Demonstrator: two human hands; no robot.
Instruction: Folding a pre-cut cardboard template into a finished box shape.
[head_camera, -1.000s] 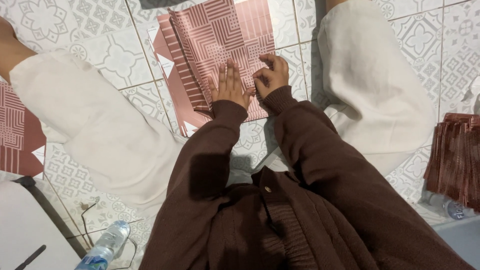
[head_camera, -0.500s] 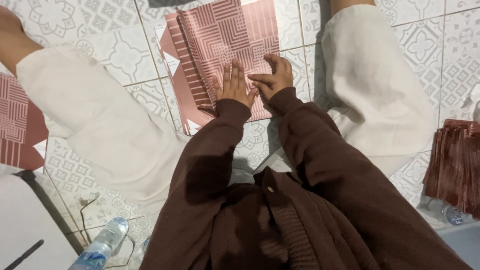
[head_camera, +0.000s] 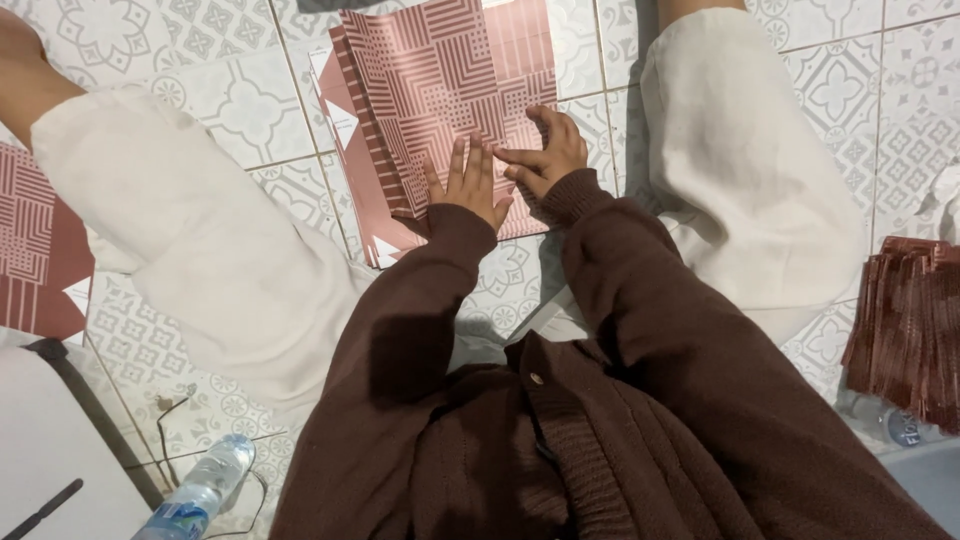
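Person sits on patterned tile floor (head_camera: 230, 100), legs spread, both arms in dark brown knit sleeves reaching forward to a pink patterned paper sheet (head_camera: 440, 70) lying flat between the legs.

Left hand (head_camera: 468, 185): palm down, flat on the sheet's near edge, fingers straight and close together pointing away from the body, thumb out to the left. Open, pressing, gripping nothing. Wrist straight, forearm in line with the hand.

Right hand (head_camera: 545, 155): just right of the left hand, almost touching it. Fingers curled, index stretched leftward toward the left hand's fingertips, tip on the paper. Loosely bent, not a fist; can't tell if it pinches a paper edge or only presses. Wrist bent inward, elbow out to the right.

Sheet extends away from both hands; folded layered edge runs along its left side, just left of the left hand. White triangle corners show near that fold.

Cream trouser legs (head_camera: 180, 230) flank both hands, left and right.

Far right of the right hand: stack of dark pink folded papers (head_camera: 905, 325) on the floor. Far left of the left hand: another pink patterned sheet (head_camera: 35, 250). Behind the left arm, near the body: plastic water bottle (head_camera: 200, 490) lying on the floor, thin cable beside it.
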